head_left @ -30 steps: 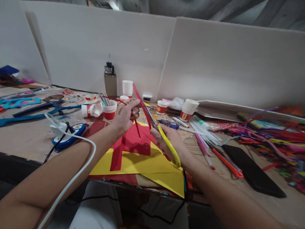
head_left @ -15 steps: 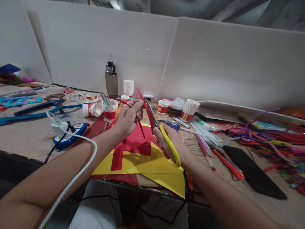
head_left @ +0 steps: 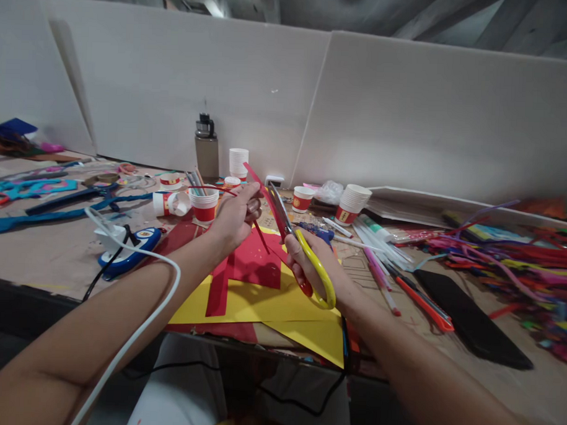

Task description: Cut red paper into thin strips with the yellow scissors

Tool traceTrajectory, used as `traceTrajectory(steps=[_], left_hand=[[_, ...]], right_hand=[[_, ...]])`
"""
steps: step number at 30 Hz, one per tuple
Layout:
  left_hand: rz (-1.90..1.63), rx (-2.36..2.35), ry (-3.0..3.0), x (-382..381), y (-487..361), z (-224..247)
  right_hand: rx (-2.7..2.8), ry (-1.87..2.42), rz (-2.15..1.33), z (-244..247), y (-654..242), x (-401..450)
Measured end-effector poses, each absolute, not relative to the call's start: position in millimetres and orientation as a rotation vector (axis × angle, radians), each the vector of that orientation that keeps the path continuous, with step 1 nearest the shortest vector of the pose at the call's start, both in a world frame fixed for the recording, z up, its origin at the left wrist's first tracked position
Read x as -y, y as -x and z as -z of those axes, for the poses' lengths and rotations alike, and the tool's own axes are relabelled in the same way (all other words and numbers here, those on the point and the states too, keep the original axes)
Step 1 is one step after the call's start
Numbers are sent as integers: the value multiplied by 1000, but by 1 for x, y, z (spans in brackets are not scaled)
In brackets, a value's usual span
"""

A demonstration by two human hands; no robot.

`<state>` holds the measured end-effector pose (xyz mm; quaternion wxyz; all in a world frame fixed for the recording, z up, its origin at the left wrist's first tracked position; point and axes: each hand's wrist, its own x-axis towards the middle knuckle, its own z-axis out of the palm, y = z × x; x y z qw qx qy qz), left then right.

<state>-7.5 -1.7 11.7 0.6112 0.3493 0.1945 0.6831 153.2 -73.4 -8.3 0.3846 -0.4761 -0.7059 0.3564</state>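
Note:
My left hand (head_left: 237, 216) is closed on a thin red strip (head_left: 255, 176), whose upper end sticks up past the fingertips. Another narrow red piece hangs below those fingers. Scissors with yellow handles (head_left: 319, 263) are in my right hand (head_left: 310, 254), their blades pointing up and left beside the red strip. Whether the blades touch the strip is hard to tell. Beneath both hands, red paper (head_left: 258, 264) and a cut red band (head_left: 219, 291) lie on yellow sheets (head_left: 261, 308).
Paper cups (head_left: 302, 199), a cup of pens (head_left: 203, 205) and a bottle (head_left: 206, 151) stand behind the hands. A blue power strip (head_left: 133, 257) lies left, its white cable crossing my left forearm. Right are a cutter (head_left: 424, 304), a black phone-like slab (head_left: 470, 318) and colourful strips (head_left: 505, 263).
My left hand has shifted slightly left, and the red strip's tip has moved left with it. The scissor blades now show a little more apart from the fingers. My right hand is nearly still.

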Motion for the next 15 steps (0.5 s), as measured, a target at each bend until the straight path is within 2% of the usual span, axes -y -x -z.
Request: traceTrajectory(steps=[4, 15], left_hand=[[-1502, -431, -728, -2, 8, -11], [-1364, -437, -854, 8, -4, -1]], right_hand=[[1540, 1127, -1158, 8, -151, 71], [1525, 918, -1091, 1, -151, 70]])
